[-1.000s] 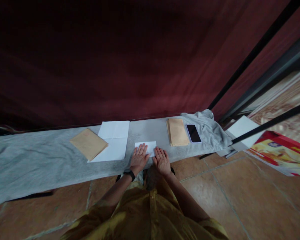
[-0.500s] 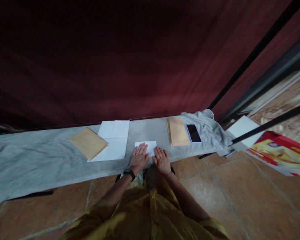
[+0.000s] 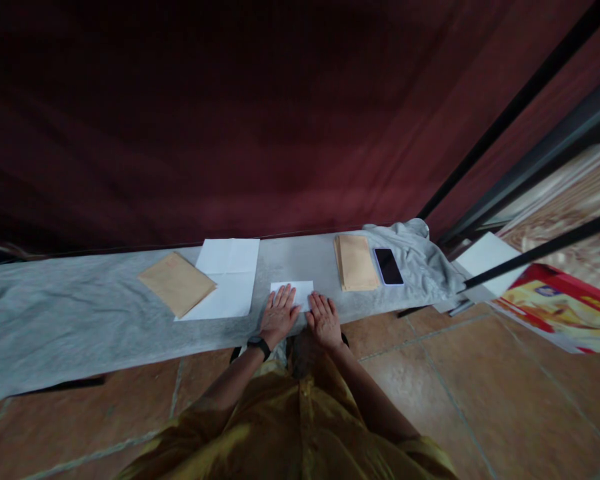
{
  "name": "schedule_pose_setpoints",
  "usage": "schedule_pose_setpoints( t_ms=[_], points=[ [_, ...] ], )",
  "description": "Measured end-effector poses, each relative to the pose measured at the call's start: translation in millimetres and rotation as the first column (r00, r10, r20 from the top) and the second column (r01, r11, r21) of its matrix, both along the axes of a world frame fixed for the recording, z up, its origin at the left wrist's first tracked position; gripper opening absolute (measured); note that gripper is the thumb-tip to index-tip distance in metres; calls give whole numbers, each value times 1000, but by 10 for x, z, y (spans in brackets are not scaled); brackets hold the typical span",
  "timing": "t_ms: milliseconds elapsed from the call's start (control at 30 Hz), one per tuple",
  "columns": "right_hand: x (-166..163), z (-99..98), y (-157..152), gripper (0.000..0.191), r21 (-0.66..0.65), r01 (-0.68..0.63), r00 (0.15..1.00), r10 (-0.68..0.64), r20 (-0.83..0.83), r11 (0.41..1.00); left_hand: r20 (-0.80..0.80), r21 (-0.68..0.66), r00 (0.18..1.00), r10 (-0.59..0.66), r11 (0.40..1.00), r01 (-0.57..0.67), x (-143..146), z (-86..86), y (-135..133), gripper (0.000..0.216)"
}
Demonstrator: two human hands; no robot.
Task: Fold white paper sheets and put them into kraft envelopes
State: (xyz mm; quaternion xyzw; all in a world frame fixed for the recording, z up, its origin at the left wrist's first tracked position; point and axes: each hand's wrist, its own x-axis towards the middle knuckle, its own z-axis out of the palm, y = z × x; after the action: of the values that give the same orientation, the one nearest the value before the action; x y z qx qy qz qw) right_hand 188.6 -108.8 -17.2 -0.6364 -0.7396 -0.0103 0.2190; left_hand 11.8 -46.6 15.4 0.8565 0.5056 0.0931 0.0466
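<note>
A small folded white paper [image 3: 297,291] lies on the grey cloth-covered table [image 3: 80,320] near its front edge. My left hand [image 3: 278,316] lies flat on the paper's left part, fingers stretched out. Beside it my right hand [image 3: 323,320] rests flat on the paper's right part, fingers also extended. Neither hand grips anything. A black watch sits on my left wrist.
Left of my hands lie a large white sheet [image 3: 228,277] and a brown envelope [image 3: 177,283] overlapping it. To the right are a stack of brown envelopes [image 3: 355,263], a dark phone [image 3: 388,266] and bunched grey cloth [image 3: 420,257]. A red curtain hangs behind; tiled floor below.
</note>
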Motion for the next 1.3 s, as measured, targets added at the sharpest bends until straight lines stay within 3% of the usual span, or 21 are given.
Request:
schedule_pose_setpoints(
  t_ms=[567,833,1300],
  points=[
    [-50,38,-16,52,-15,-4,999,3,-33,1000,16,10,1000,-9,1000,8,-5,-3,-6,58],
    [-201,110,234,50,-49,-74,997,74,-13,996,0,-10,1000,-22,1000,22,-19,-17,-1,59],
    [-15,99,266,54,-13,36,999,-36,3,999,0,4,999,42,999,-42,-53,-45,-44,63]
  ],
)
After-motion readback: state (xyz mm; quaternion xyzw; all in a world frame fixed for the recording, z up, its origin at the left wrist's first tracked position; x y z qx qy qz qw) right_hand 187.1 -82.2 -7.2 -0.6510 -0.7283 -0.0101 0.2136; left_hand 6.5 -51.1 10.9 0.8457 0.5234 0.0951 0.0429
